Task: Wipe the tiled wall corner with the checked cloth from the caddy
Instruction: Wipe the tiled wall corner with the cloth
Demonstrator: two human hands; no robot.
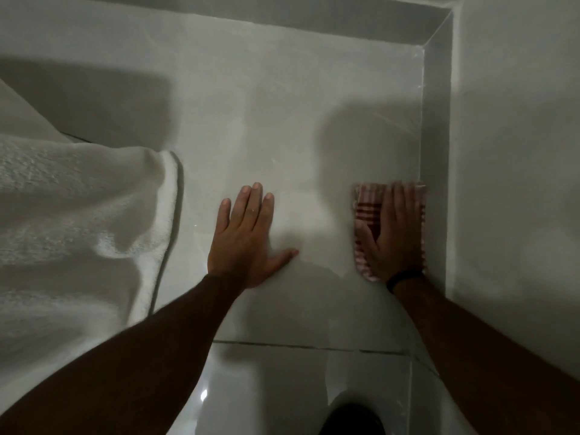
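Glossy pale tiles [298, 127] filled most of the shot, dim lighting, with a grout line [307, 346] running across low down and the corner trim strip [436, 152] going up the right side where the tiled wall met the plain wall [518, 152]. A white towel [78, 215] hung off to the left, well clear of the hands.

The person's right hand [397, 233] was pressed flat, fingers stretched out, pinning the red-and-white checked cloth [367, 208] against the tile right beside that corner strip. So not really a grip, more a palm press, with the cloth poking out above and to the left of the hand. The left hand [248, 237] was spread open and flat on bare tile, holding nothing, looked like it was just bracing. A dark band [405, 279] sat on the right wrist. No caddy anywhere in view.

What could go wrong from here: since the cloth was only held by palm pressure, a fast stroke on shiny tile could let it bunch up or slip out and drop. Also the cloth edge seemed to stop at the strip, so the actual corner seam might get skipped unless the fingers pushed fabric into it. And if the tile was wet, that bracing hand could slide.
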